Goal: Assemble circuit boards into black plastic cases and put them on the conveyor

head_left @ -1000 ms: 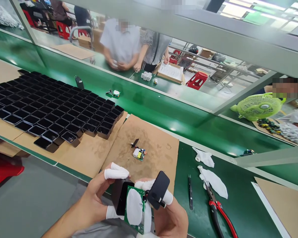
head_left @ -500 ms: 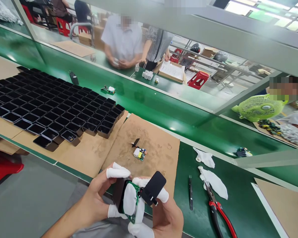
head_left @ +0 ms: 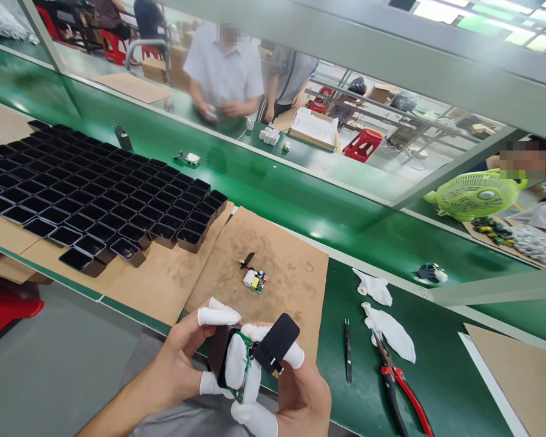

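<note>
Running corner to corner across the frame, the green conveyor belt [head_left: 273, 194] passes behind your bench; a grey frame rail [head_left: 391, 54] crosses the upper right. Beyond the belt, upper centre, two people stand at another green bench beside an open cardboard box [head_left: 312, 128], with red stools [head_left: 364, 144] behind them. At left, a large block of empty black housings [head_left: 86, 194] covers brown cardboard. A second cardboard sheet [head_left: 291, 285] lies centre frame, bearing one small circuit board [head_left: 255, 281] with a black piece just beside it. A green fan [head_left: 475, 195] sits at the right edge. Right of centre on the green bench top: two white cloth pieces [head_left: 389, 331], red-handled pliers [head_left: 398, 385], black tweezers [head_left: 347, 351].

Bottom centre, your hands meet, fingertips in white cots. Your left hand [head_left: 186, 358] pinches a black housing [head_left: 218, 358] between thumb and fingers. Your right hand [head_left: 295, 394] is closed on a green board [head_left: 243, 364] with a white component, pressed against the housing's mouth, and a black cover plate [head_left: 277, 343] rests on its fingers.
</note>
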The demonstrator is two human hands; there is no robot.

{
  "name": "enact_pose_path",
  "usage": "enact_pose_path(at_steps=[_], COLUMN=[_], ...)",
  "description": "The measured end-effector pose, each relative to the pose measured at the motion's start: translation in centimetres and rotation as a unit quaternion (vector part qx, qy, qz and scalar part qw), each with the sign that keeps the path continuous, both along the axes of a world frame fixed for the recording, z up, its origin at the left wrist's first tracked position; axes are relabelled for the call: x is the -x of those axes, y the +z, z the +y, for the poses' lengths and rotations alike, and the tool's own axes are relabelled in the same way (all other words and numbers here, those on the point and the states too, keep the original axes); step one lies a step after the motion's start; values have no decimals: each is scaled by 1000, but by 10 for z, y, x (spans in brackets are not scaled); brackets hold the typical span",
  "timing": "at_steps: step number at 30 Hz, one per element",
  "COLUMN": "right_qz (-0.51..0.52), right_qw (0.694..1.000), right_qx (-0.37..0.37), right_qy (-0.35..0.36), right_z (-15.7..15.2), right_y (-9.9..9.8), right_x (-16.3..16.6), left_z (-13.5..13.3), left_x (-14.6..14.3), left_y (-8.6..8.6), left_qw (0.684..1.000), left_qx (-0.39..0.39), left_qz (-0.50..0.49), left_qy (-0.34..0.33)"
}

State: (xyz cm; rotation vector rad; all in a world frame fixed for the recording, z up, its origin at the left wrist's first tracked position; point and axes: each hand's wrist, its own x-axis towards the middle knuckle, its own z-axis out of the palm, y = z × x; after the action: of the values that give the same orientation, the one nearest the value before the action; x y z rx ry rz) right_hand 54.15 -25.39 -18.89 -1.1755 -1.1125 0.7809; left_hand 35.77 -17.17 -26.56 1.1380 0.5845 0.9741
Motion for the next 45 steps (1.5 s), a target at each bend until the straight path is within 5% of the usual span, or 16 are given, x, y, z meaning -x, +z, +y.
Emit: enact_pose_path(at_steps=[10, 16, 22, 29, 37, 45], right_qz=[-15, 98, 79, 55, 22, 13], right_qw=[999, 994, 996, 996, 998, 997], right_qx=[28, -27, -5, -49, 2, 23], right_qy=[9, -44, 49, 47, 57, 74], right_z=[-9, -17, -11, -13, -16, -28], right_y=[-20, -23, -11, -26, -8, -29], right_x=[-4, -9, -20, -8, -10, -17], left_z=[-4, 1, 6, 4, 6, 6], left_x=[4, 11, 7, 2, 2, 3], left_y=[-3, 10, 21, 22, 21, 27], left_qw=[1000, 999, 996, 993, 991, 992], left_qx=[-14, -31, -73, -101, -111, -101], left_qz=[17, -1, -34, -50, -63, -68], left_qy=[8, -14, -26, -33, -28, -39])
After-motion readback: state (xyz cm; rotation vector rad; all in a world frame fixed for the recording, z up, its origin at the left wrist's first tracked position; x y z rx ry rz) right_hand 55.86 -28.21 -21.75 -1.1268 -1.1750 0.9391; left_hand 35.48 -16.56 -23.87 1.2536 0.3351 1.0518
